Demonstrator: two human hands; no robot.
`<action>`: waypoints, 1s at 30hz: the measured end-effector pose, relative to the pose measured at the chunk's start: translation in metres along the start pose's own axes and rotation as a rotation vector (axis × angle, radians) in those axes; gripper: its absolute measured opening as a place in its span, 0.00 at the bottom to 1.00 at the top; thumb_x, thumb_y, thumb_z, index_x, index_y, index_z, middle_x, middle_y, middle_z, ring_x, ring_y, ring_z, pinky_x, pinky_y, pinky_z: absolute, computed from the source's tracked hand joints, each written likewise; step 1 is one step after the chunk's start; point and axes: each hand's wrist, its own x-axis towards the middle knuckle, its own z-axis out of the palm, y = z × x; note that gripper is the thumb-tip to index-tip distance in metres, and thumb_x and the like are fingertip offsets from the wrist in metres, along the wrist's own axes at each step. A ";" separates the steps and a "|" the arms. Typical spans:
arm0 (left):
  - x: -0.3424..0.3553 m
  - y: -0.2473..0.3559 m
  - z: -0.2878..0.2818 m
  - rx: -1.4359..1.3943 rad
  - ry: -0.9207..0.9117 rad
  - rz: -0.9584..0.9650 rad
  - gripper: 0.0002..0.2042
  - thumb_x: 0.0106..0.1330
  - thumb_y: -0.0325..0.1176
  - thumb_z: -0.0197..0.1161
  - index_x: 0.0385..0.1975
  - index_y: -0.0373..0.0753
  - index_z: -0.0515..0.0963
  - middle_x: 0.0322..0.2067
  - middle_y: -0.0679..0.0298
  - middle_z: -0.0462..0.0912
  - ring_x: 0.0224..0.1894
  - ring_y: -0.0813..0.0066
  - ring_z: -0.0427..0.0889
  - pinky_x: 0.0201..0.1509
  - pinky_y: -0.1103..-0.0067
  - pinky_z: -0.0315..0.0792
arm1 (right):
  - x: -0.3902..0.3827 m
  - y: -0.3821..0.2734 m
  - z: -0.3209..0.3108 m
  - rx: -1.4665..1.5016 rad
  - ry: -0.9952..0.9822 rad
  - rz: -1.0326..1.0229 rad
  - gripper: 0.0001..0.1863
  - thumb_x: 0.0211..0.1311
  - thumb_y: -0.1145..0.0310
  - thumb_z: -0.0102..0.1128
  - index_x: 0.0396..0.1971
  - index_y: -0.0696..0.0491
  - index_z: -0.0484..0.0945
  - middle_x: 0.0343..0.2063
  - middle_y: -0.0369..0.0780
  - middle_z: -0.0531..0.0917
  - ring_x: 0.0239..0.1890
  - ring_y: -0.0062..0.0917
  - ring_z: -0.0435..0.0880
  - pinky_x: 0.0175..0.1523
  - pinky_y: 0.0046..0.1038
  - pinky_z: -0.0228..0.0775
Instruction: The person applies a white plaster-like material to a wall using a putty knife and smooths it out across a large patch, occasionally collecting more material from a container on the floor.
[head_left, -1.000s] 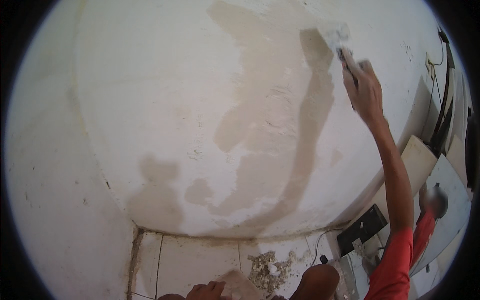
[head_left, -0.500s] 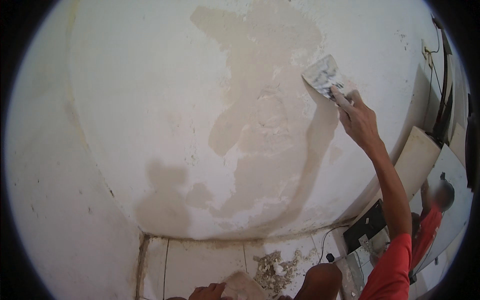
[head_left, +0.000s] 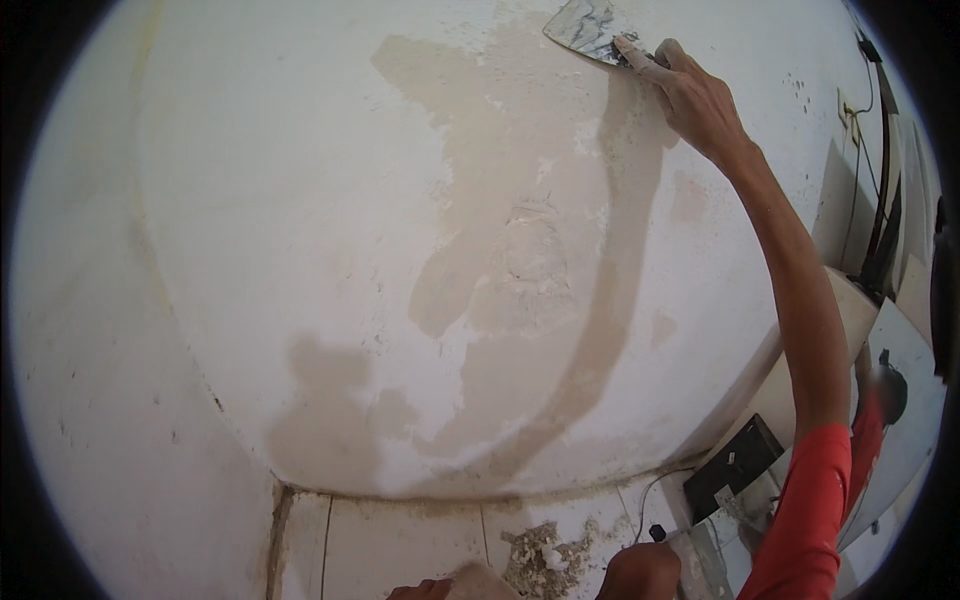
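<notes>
Scraper (head_left: 580,27), clamped in right fingers (head_left: 645,64), has risen; overtilting could gouge the patch (head_left: 505,115) below-left of them; left fingers' (head_left: 426,590) grip unclear.

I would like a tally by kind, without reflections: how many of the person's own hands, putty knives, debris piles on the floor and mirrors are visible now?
Right hand and left hand, partly cut off: 2
Putty knife: 1
Debris pile: 1
Mirror: 1
Total: 5

A pale, scuffed side wall (head_left: 90,400) rose at left, meeting a white tiled floor (head_left: 400,540) (its joints dark, its edges grimy); a tilted mirror (head_left: 908,348) stood at far right.
</notes>
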 end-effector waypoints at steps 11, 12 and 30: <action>-0.026 -0.013 0.018 -0.013 0.167 0.024 0.25 0.69 0.40 0.61 0.63 0.38 0.69 0.57 0.48 0.76 0.56 0.43 0.75 0.60 0.58 0.70 | -0.099 -0.029 -0.070 0.291 -0.294 0.360 0.25 0.68 0.71 0.55 0.65 0.46 0.74 0.33 0.41 0.75 0.32 0.32 0.79 0.38 0.34 0.76; -0.025 -0.013 0.019 -0.016 0.163 0.022 0.25 0.69 0.40 0.61 0.63 0.38 0.69 0.57 0.48 0.76 0.56 0.43 0.75 0.60 0.58 0.70 | -0.090 -0.032 -0.076 0.333 -0.236 0.410 0.25 0.69 0.69 0.53 0.66 0.46 0.72 0.34 0.42 0.76 0.32 0.35 0.79 0.40 0.35 0.76; -0.040 -0.025 0.031 0.085 0.336 0.039 0.22 0.70 0.42 0.60 0.59 0.36 0.72 0.52 0.51 0.81 0.52 0.51 0.80 0.59 0.64 0.71 | -0.354 -0.222 -0.189 0.947 -0.730 0.580 0.29 0.59 0.78 0.59 0.62 0.45 0.77 0.35 0.45 0.79 0.27 0.35 0.81 0.32 0.34 0.74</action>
